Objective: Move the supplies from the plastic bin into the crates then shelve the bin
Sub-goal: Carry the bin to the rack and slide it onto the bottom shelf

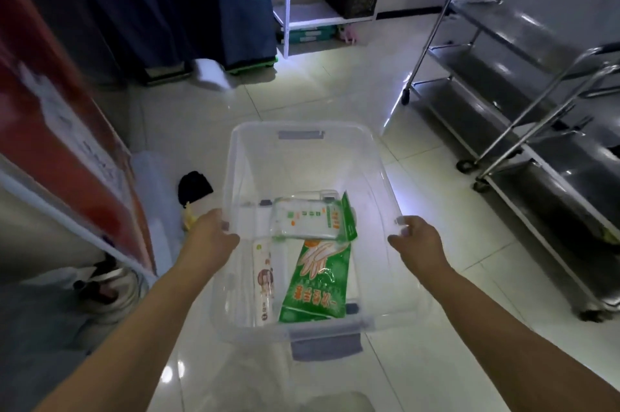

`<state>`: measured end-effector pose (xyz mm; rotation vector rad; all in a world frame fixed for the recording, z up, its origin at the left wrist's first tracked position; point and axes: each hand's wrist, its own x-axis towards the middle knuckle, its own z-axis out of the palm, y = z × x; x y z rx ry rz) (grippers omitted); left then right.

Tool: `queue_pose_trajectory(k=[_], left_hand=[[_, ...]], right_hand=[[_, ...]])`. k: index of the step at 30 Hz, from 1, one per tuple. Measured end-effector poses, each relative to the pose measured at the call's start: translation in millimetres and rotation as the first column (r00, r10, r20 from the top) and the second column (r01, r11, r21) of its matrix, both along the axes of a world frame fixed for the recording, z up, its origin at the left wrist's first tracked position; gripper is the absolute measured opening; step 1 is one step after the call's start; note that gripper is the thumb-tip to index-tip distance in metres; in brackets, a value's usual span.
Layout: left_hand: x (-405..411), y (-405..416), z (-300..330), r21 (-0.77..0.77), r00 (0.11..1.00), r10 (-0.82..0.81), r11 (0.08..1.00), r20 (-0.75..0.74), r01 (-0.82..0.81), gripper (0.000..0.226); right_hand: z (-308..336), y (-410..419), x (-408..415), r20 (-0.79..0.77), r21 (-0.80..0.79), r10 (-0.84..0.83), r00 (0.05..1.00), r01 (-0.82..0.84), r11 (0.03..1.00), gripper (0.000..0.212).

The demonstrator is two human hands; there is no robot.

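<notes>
Clear plastic bin [379, 176], gripped at both long rims, holds green glove packet [315, 287] and wipes [303, 220].

The room is dimly lit, with a cold bluish cast. The brightest light is thrown on the tiled floor [302, 86] beyond the hands, where glare is spread. Highlights are caught on the steel trolley [523, 82] past the right hand [414, 240]. The red panel [57, 103] beside the left hand [214, 233] is smeared by blur. Straight lines are bowed near the edges.
</notes>
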<state>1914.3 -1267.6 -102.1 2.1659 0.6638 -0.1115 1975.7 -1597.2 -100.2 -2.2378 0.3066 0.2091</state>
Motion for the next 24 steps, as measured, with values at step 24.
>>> queue_pose_trajectory(k=[24], left_hand=[[697.1, 21.9, -8.8, 0.131, 0.994, -0.108, 0.986, -0.008, 0.108, 0.013]], right_hand=[[-11.7, 20.2, 668.5, 0.028, -0.008, -0.084, 0.996, 0.084, 0.996, 0.024]])
